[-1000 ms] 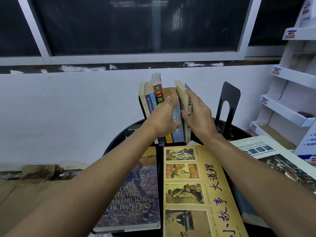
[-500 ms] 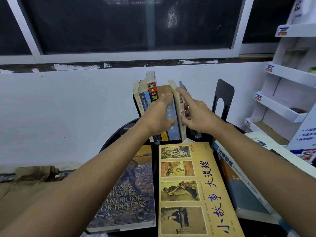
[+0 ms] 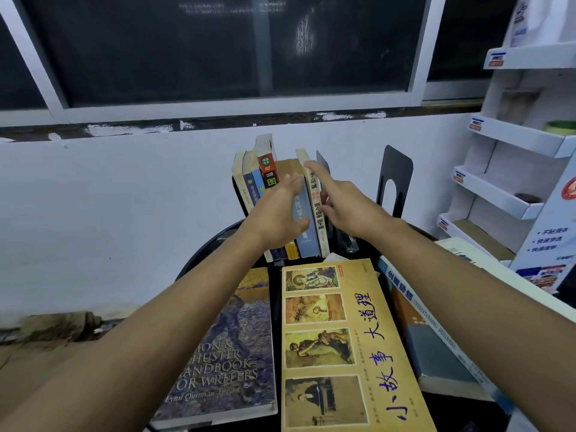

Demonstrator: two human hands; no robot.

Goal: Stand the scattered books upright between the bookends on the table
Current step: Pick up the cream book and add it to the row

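Several books (image 3: 267, 169) stand upright in a row at the back of the round black table (image 3: 199, 260). The rightmost is a cream book (image 3: 315, 201) with a dark thin cover (image 3: 322, 163) behind it. My left hand (image 3: 277, 213) lies flat against the spines, fingers apart. My right hand (image 3: 343, 201) is spread beside the cream book, its forefinger touching the book's top. A black bookend (image 3: 394, 182) stands apart to the right. Lying flat in front are a writers' handbook (image 3: 227, 353), a yellow picture book (image 3: 336, 338) and a business book (image 3: 436, 338).
A white wall (image 3: 124, 213) and a dark window (image 3: 218, 48) are right behind the table. A white cardboard display shelf (image 3: 514, 135) stands at the right, close to the table's edge. The left bookend is hidden behind the row.
My right hand has let go of the cream book and spread its fingers. The left hand has flattened on the spines. The camera view has shifted slightly.
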